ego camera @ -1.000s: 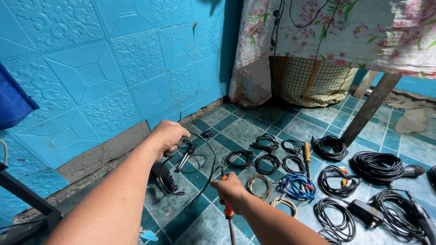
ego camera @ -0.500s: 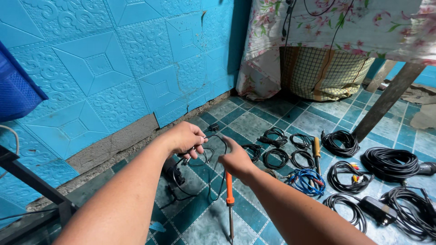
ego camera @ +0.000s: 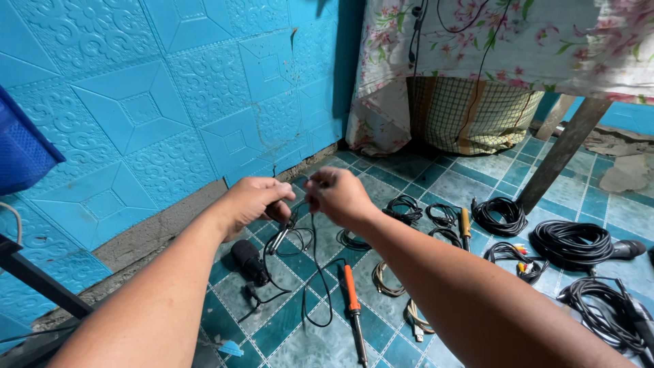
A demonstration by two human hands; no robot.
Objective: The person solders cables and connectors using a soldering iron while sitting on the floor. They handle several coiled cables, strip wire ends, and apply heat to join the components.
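Head view, left hand: The left hand is curling its fingers closed around a slim metal connector plug, which is sticking down and out of the fist, apparently to steady it.
Head view, right hand: The right hand is meeting the left above the floor, its fingertips pressing together in a pinch on the thin black cable right at the plug's upper end; what exactly lies between the fingertips cannot be told.
Where the cable is: It is hanging from the two hands in a loose loop, trailing down to the green tiled floor.
How it looks: Thin, black, limp; the plug is silver-grey and straight.
On the floor below: A black microphone is lying just beside the loop, an orange-handled soldering iron near it.
Further right: Coiled black cables are sitting in separate bundles, well apart from the hands.
Backdrop: An embossed blue wall and a flowered cloth are framing the scene.
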